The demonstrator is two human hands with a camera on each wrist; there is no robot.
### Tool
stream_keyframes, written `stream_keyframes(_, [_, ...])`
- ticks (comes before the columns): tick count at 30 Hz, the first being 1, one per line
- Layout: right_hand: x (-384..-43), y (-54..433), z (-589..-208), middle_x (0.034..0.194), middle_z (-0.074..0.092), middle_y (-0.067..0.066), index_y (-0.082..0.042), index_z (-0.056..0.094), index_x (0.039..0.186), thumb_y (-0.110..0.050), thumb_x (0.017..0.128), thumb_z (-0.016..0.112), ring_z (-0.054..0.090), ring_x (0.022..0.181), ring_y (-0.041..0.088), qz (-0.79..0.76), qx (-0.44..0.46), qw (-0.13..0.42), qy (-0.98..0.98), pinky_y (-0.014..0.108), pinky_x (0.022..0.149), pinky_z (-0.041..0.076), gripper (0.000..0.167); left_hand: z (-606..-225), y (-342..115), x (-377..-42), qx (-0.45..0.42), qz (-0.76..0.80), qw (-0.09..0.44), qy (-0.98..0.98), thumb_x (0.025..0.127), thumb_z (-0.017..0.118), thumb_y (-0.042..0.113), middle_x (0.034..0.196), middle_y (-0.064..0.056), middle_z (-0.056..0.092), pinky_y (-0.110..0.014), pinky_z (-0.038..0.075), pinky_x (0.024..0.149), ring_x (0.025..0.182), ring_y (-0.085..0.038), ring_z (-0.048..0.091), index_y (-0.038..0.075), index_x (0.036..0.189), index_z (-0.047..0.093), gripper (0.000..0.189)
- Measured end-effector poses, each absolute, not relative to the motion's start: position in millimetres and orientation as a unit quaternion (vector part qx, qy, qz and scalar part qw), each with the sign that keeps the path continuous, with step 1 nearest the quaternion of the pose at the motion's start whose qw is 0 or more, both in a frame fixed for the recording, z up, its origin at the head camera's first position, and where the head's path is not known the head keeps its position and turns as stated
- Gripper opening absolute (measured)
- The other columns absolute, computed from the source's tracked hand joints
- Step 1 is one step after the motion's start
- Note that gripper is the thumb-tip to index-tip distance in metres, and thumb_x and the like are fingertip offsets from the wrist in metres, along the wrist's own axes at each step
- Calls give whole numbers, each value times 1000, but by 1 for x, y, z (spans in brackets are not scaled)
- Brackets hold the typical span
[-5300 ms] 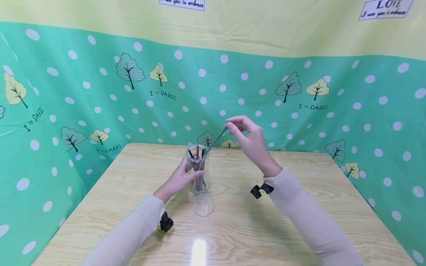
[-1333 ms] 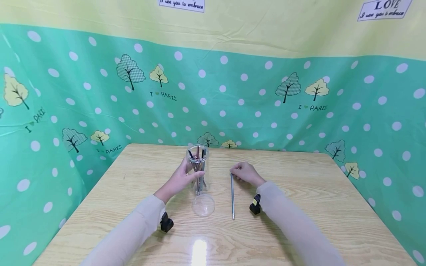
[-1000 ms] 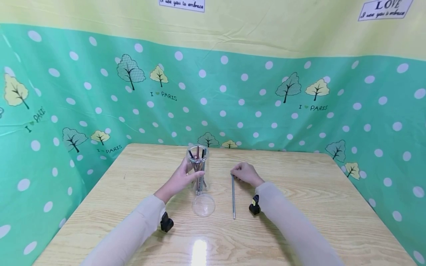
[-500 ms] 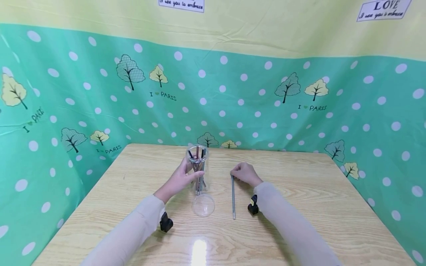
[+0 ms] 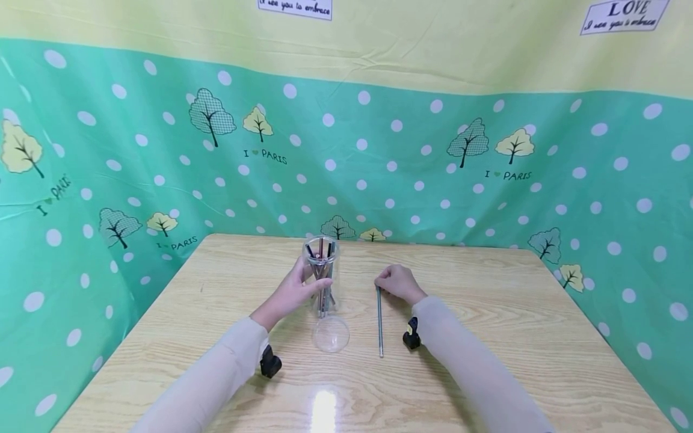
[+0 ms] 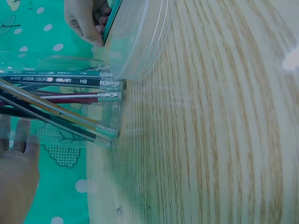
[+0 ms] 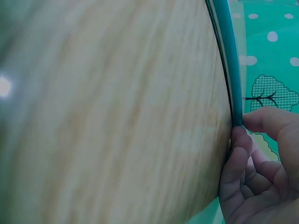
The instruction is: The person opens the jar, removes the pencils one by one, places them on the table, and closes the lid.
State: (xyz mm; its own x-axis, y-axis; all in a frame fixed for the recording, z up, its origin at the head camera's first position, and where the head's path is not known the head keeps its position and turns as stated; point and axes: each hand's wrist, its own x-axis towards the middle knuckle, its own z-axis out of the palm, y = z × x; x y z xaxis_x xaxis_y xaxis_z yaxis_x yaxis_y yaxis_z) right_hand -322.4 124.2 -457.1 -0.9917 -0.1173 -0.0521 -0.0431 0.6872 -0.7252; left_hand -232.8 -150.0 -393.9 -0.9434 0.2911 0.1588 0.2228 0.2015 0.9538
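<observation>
My left hand (image 5: pixel 295 290) grips a clear plastic jar (image 5: pixel 337 273) that stands upright on the table. Inside it lean several pencils (image 6: pixel 70 97), with their metal ferrule ends down at the jar's bottom in the left wrist view. A round clear lid (image 5: pixel 331 335) lies flat just in front of the jar. To the right, my right hand (image 5: pixel 399 282) pinches the far end of a blue-green pencil (image 5: pixel 380 325) between thumb and fingers. That pencil (image 7: pixel 230 60) lies along the tabletop, its ferrule end toward me.
The wooden table (image 5: pixel 487 337) has a light grain and a bright glare spot near its front. A green and yellow patterned cloth (image 5: pixel 379 132) hangs behind the table and along both sides.
Earlier the right hand held the pencil slanted at the jar's mouth; it came down and laid it on the table. Over the last second almost nothing moved. The left hand stays round the jar.
</observation>
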Motion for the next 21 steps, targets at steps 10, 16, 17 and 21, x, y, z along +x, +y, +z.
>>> stream_keyframes(10, [-319, 125, -454, 78, 67, 3, -6, 71, 95, -19, 91, 70, 60, 64, 15, -400, -53, 51, 913, 25, 56, 49, 14, -407, -151, -244, 163, 608, 28, 777, 96, 71, 21, 150, -24, 44, -64, 23, 113, 144, -38, 32, 15, 159, 17, 84])
stream_keyframes(16, [-321, 127, -455, 83, 66, 4, -6, 67, 99, -24, 92, 70, 61, 70, 17, -408, -50, 61, 909, 27, 60, 51, 19, -422, -153, -253, 166, 608, 18, 776, 95, 72, 24, 151, -22, 43, -64, 23, 113, 144, -37, 32, 22, 160, 17, 85])
stream_keyframes(17, [-322, 128, -455, 83, 66, 5, -6, 67, 99, -24, 92, 70, 61, 70, 17, -411, -49, 62, 908, 27, 60, 52, 19, -422, -153, -253, 167, 607, 16, 777, 95, 72, 26, 151, -21, 44, -64, 24, 113, 144, -36, 33, 24, 160, 17, 84])
stream_keyframes(21, [-321, 129, -452, 82, 66, 6, -6, 67, 100, -23, 94, 68, 61, 68, 18, -423, -50, 68, 902, 28, 59, 53, 19, -422, -153, -252, 167, 605, 10, 779, 93, 73, 29, 149, -19, 47, -63, 26, 113, 143, -35, 36, 27, 158, 22, 82])
